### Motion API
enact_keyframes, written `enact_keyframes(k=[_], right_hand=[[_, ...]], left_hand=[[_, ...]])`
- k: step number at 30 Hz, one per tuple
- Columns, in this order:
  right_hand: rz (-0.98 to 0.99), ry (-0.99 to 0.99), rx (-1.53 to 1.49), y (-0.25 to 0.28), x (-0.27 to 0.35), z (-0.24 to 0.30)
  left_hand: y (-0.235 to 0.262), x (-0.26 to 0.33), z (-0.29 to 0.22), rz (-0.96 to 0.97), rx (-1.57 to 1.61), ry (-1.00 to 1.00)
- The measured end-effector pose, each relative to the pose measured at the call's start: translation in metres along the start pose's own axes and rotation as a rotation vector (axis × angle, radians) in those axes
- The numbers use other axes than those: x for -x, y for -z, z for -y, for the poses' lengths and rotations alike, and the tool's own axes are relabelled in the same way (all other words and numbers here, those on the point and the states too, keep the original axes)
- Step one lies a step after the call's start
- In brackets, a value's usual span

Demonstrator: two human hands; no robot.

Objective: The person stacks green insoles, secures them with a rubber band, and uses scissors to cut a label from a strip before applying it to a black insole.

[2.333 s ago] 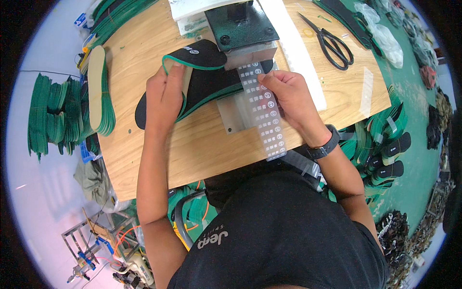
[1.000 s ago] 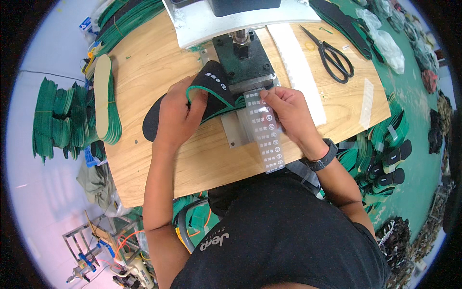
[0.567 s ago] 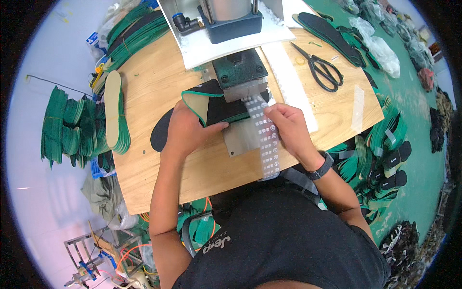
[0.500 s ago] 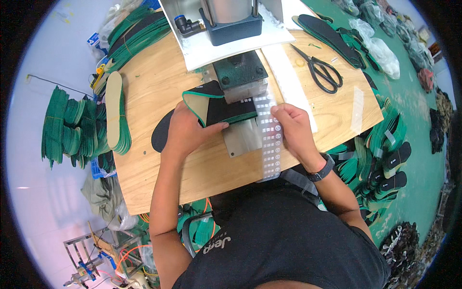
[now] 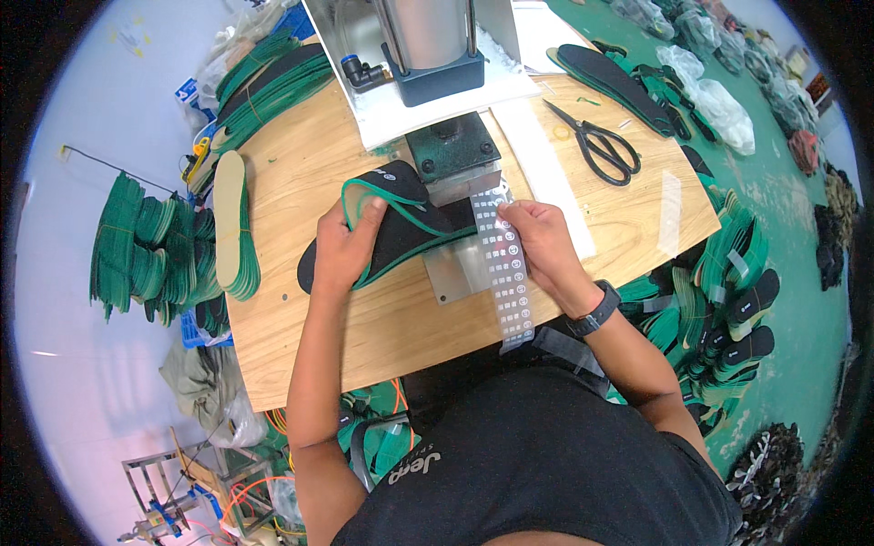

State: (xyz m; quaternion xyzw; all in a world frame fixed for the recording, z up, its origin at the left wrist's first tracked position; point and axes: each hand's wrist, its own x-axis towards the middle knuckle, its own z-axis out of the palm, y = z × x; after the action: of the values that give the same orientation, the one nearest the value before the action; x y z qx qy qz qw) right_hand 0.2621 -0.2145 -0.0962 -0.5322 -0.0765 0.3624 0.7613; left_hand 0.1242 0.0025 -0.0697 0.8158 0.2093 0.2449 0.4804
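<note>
Black foam insole (image 5: pixel 401 232) with green edging lies on the wooden bench (image 5: pixel 300 182), its heel end pushed under the head of the press (image 5: pixel 451 150); the left hand (image 5: pixel 346 250) is closed over its near-left edge, apparently to keep it registered there. The right hand (image 5: pixel 537 241) pinches a clear label strip (image 5: pixel 505 268) laid across the metal base plate (image 5: pixel 455 273), apparently to line one mark up under the head. Scissors (image 5: pixel 596 146) lie well apart, far right.

One wide camera on my head looks steeply down at my hands (image 5: pixel 437 241) from close above; the wooden tabletop (image 5: pixel 364 337) spreads around them, its edges bending toward the rim.
</note>
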Motion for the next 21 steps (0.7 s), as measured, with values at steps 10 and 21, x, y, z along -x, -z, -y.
enact_keyframes(k=[10,21], right_hand=[[0.038,-0.018,0.202,0.003,-0.007,-0.003],[0.057,0.027,0.300,0.003,-0.007,-0.007]], left_hand=[[-0.004,0.001,-0.004,-0.033,-0.036,0.074],[-0.006,0.003,-0.003,0.006,-0.045,-0.027]])
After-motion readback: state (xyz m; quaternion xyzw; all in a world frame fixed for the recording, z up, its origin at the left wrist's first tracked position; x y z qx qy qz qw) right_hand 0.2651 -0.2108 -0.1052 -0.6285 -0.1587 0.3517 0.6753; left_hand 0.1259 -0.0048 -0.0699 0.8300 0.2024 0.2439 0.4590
